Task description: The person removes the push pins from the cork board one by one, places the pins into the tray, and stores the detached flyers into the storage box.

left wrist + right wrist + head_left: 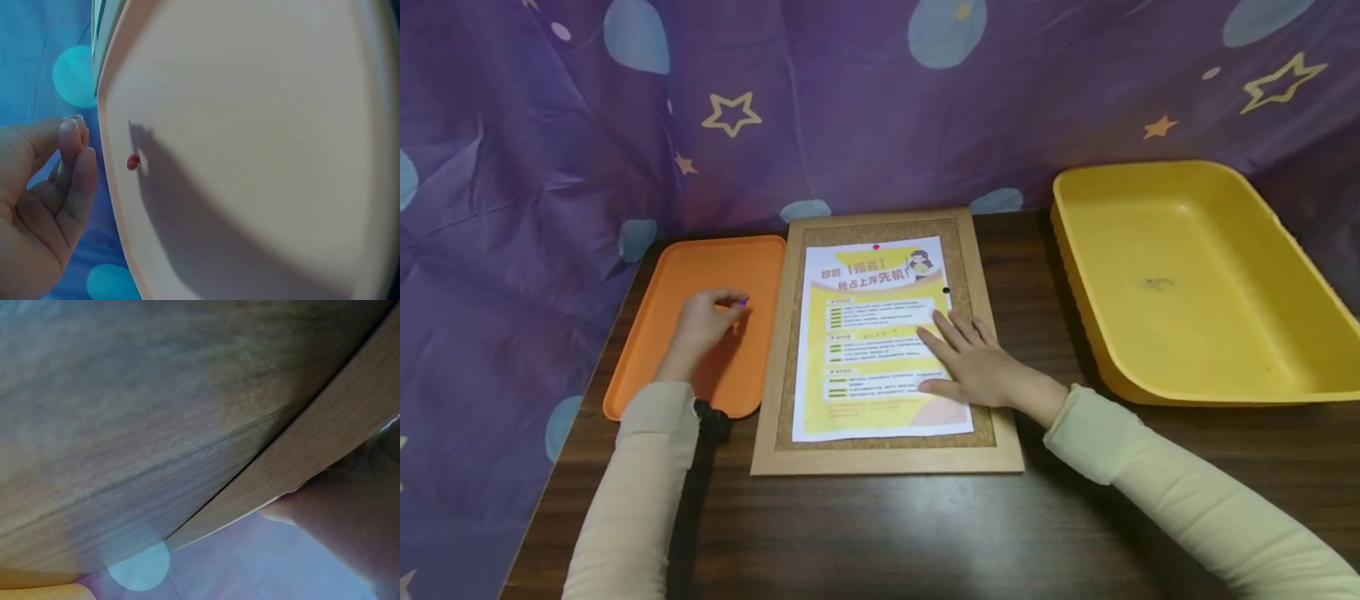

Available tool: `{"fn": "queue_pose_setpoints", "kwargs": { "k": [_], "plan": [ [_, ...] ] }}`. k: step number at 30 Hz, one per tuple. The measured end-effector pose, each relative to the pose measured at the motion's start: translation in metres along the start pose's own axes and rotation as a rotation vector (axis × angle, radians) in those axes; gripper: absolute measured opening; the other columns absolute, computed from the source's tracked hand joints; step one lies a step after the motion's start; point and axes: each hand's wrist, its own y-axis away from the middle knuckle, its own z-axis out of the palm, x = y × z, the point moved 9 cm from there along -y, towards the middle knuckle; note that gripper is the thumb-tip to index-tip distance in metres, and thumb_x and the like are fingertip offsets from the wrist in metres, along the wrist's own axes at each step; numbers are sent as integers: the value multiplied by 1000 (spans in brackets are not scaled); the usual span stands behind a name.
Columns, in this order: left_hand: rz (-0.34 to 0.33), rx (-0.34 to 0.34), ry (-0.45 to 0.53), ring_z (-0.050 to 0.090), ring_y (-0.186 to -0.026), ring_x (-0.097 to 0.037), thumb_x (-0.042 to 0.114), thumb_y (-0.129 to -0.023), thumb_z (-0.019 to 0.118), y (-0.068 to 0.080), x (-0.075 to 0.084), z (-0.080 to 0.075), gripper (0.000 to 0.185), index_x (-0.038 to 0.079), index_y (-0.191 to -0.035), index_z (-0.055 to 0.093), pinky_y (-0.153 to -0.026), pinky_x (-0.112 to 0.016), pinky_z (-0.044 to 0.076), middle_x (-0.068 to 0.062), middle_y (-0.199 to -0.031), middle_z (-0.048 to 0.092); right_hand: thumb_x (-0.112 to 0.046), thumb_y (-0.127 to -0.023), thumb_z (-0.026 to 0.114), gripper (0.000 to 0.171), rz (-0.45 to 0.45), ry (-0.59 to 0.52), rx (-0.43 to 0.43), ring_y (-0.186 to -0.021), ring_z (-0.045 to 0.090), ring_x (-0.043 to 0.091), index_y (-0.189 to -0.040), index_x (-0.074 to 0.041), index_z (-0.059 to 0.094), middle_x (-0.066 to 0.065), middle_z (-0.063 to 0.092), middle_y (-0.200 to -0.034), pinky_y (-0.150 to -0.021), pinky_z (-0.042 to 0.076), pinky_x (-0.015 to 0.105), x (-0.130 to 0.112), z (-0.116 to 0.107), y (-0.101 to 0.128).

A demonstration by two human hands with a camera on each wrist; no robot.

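Note:
Above the orange tray (662, 350), my left hand (703, 325) pinches a small purple pushpin (742, 302) between thumb and fingertips. The left wrist view hides the pin behind the fingertips; there a red pushpin (133, 162) lies on the tray beside the hand's shadow. My right hand (981, 367) rests with fingers spread on the lower right part of a printed yellow and white poster (880, 417). Beneath the poster is a wood-framed cork board (887, 461). A pink pin (876, 247) sits at the poster's top edge and a black pin (946, 290) at its right edge.
A large yellow tub (1210, 292) stands on the dark wooden table (880, 533) to the right of the board. Behind everything hangs a purple curtain (850, 100) with stars and blue spots. The orange tray lies close along the board's left side.

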Motion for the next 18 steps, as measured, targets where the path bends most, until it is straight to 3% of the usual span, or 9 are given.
{"fn": "queue_pose_setpoints", "kwargs": {
  "k": [5, 13, 18],
  "plan": [
    [-32, 23, -5, 59, -64, -7, 16, -98, 51, 0, -11, -6, 33, 0, -126, 59, -65, -24, 46, -24, -111, 65, -54, -96, 44, 79, -9, -1, 6, -147, -7, 41, -154, -13, 11, 18, -6, -160, -116, -5, 62, 0, 1, 0],
    [-36, 14, -8, 64, -83, -29, 15, -100, 48, 2, -22, -9, 35, -3, -128, 57, -85, -43, 50, -26, -122, 60, -52, -96, 45, 79, -14, -1, 13, -147, -7, 41, -154, -12, 12, 19, -6, -160, -116, -5, 61, 0, 1, 2],
    [-58, -9, -3, 59, -63, -10, 15, -100, 47, 2, -28, -9, 34, -4, -126, 57, -72, -30, 51, -26, -110, 63, -53, -96, 45, 79, -19, -5, 15, -147, -7, 41, -154, -12, 12, 19, -6, -160, -116, -5, 62, -1, 0, 2]
  ]
}}
